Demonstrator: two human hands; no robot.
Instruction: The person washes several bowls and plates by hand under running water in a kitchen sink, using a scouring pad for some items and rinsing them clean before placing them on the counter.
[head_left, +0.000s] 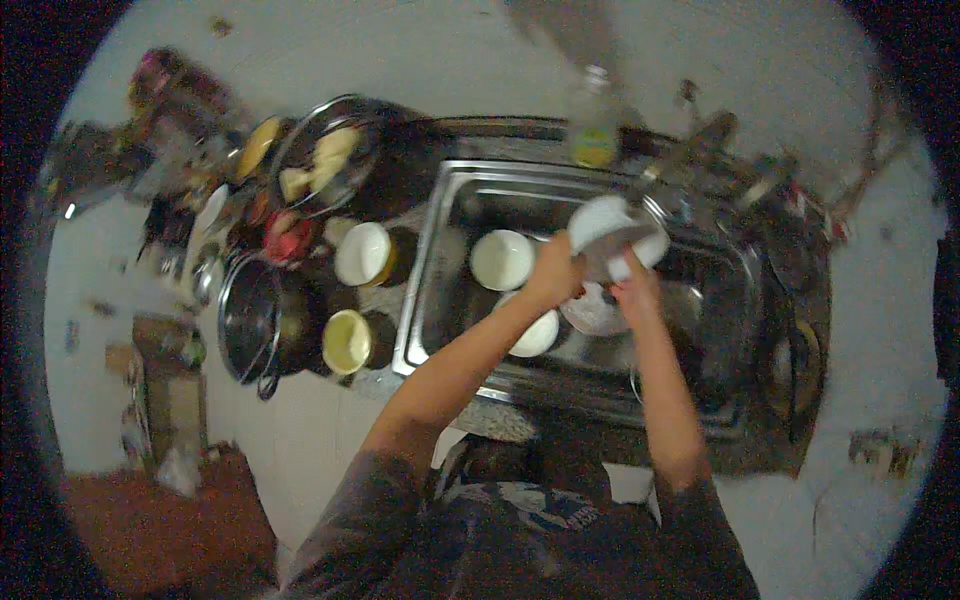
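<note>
Over the stainless steel sink (442, 217), my left hand (556, 274) grips the left side of a tilted white bowl (600, 221). My right hand (637, 289) is at the lower right of the same bowl, its fingers against a blurred white part that may be a second dish. Below the hands lies a pale, whitish item (596, 311), too blurred to name. A white bowl (503, 260) sits in the sink left of my left hand, and another white bowl (534, 334) lies partly behind my left forearm.
Left of the sink stand a white bowl (364, 253), a pale yellow cup (347, 342) and a large metal pot (251, 319). A clear bottle with yellow liquid (595, 142) stands behind the sink. Blurred clutter lines the counter's right side.
</note>
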